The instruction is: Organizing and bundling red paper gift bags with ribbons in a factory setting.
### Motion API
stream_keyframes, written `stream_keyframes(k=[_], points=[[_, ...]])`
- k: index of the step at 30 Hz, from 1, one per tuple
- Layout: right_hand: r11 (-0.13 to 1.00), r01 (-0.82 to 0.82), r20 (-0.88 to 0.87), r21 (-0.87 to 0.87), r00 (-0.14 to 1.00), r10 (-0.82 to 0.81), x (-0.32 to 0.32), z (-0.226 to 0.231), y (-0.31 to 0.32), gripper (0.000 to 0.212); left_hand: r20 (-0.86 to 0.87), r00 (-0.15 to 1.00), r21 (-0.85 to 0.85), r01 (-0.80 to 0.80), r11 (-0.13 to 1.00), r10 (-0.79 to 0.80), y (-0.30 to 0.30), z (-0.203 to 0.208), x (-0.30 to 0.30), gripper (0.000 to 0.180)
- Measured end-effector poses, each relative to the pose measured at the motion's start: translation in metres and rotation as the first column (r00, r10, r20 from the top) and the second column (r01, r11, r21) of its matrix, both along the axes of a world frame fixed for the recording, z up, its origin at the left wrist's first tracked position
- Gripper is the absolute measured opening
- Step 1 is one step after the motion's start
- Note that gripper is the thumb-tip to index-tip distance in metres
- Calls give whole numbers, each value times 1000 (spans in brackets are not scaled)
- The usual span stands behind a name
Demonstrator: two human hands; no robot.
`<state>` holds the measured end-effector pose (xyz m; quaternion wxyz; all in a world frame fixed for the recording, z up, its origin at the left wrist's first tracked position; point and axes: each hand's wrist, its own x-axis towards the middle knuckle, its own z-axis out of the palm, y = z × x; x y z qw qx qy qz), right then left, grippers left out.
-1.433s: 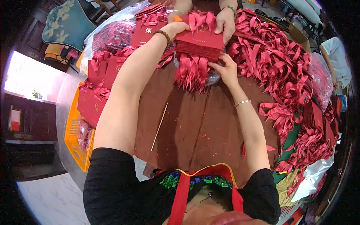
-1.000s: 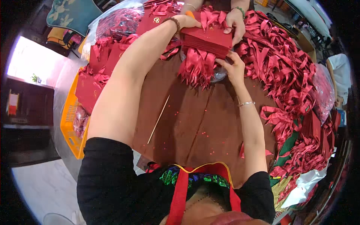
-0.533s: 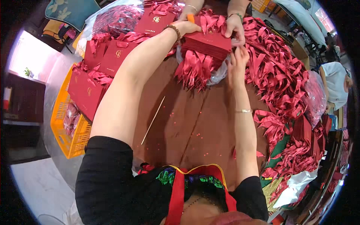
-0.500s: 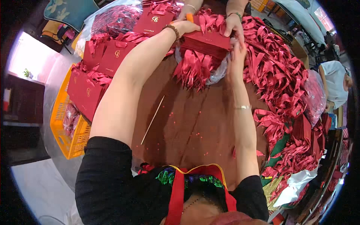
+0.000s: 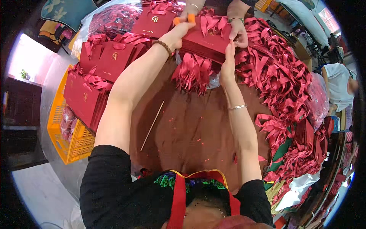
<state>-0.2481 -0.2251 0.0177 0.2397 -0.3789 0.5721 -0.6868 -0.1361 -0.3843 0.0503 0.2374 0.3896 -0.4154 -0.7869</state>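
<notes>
A stack of dark red paper bags (image 5: 204, 47) with red ribbon handles lies at the far middle of the table. My left hand (image 5: 176, 35) holds its left end, fingers partly hidden by the stack. Along its right end my right hand (image 5: 228, 63) lies flat, fingers stretched out and pressed together. Facing me, a co-worker's hand (image 5: 187, 15) with orange finger covers beside it reaches to the stack's far left corner. The co-worker's other hand (image 5: 238, 33) is at the right corner, close to my right fingertips. Ribbons (image 5: 194, 72) hang out toward me below the stack.
More red bags (image 5: 114, 59) stand at the left, some over an orange crate (image 5: 63, 133). A heap of red ribbon handles (image 5: 278, 65) fills the right side. A thin stick (image 5: 152, 125) and small red specks lie on the brown tabletop (image 5: 183, 129). Another person (image 5: 338, 86) is at far right.
My left hand has shifted left along the stack's end, and my right hand has moved inward to its right end. More of the stack's front shows. The co-worker's hands stay close to it.
</notes>
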Motion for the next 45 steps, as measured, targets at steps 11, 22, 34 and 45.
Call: stream_keyframes(k=[11, 22, 34, 45], points=[[995, -85, -372, 56, 923, 100, -20, -18, 14, 57, -78, 997, -58, 14, 998, -18, 41, 23, 18, 44], [943, -264, -586, 205, 738, 334, -51, 4, 30, 78, -129, 987, 9, 99, 995, -98, 35, 16, 24, 43], [988, -127, -853, 85, 503, 138, -66, 1, 28, 78, -154, 983, 24, 99, 995, -95, 32, 7, 24, 37], [999, -52, -859, -10, 511, 18, -50, -7, 29, 65, -191, 964, -95, -203, 975, 182, 48, 2, 11, 62]])
